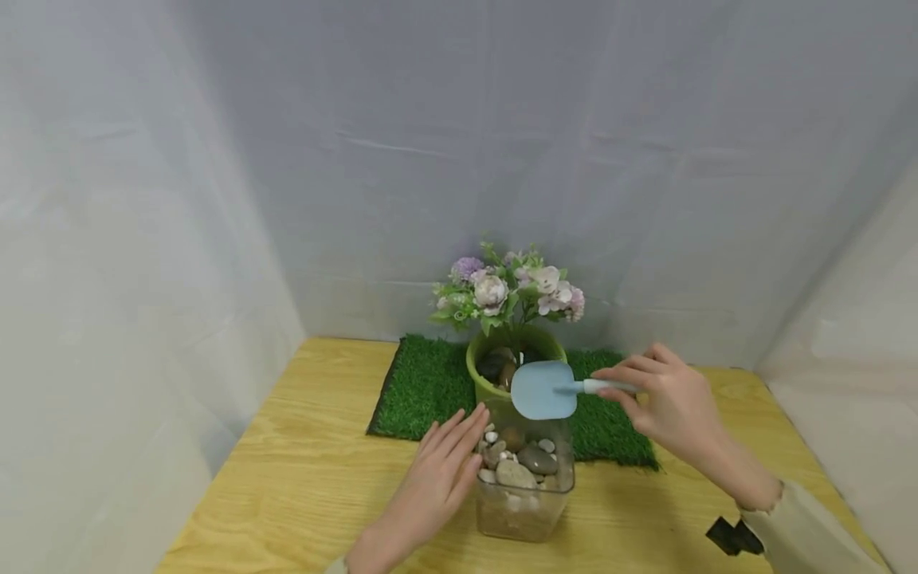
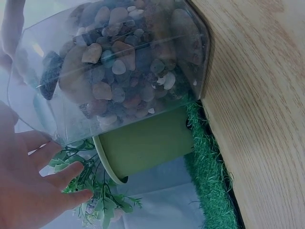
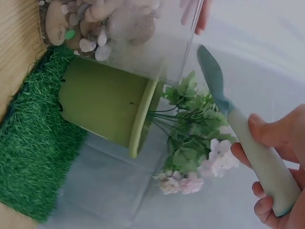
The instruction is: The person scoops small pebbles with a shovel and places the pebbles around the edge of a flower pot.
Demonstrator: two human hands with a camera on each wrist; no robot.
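Observation:
My right hand (image 1: pixel 674 402) grips a small trowel (image 1: pixel 539 391) with a pale handle and a light blue blade. The blade is held above the back rim of a clear plastic container (image 1: pixel 518 520), overlapping the front of a green flowerpot (image 3: pixel 102 105) in the head view. Stones and pebbles (image 1: pixel 516 475) of mixed sizes partly fill the container. Against its left rim lies my left hand (image 1: pixel 429 480), fingers straight and pointing forward. Behind the container stands the pot, with dark and brown stones inside and purple, pink and white flowers (image 1: pixel 491 292) rising from it.
Under the pot lies a green artificial grass mat (image 1: pixel 423 391) on a light wooden table (image 1: pixel 315 470). Pale sheeting (image 1: pixel 402 159) hangs behind the table and along both sides. A black object (image 1: pixel 731 536) shows by my right sleeve.

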